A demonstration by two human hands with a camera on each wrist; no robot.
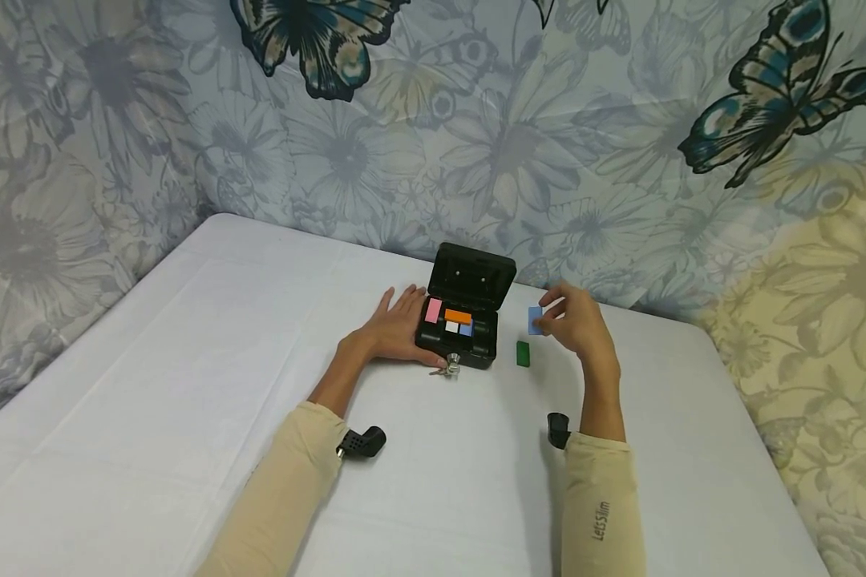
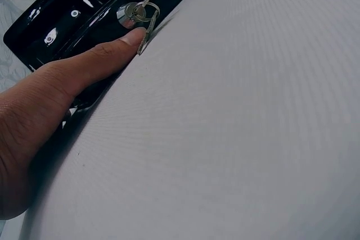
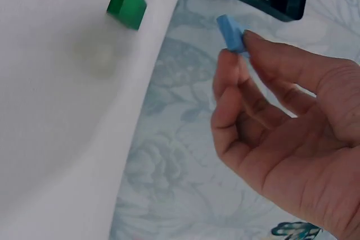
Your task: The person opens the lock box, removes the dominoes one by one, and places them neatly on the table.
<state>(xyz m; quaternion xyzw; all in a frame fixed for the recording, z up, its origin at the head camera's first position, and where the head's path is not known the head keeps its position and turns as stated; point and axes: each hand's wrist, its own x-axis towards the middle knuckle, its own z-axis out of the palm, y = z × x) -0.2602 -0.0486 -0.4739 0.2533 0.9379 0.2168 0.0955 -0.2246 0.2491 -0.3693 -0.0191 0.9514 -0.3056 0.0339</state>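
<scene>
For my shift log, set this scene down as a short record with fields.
Box: black, lid open
Inside: pink block, orange block, white block, blue block
Lock: on the front, keys hanging from it
Left hand: against box, thumb on its front
Right hand: pinches light-blue block
Green block: on table, right of box
</scene>
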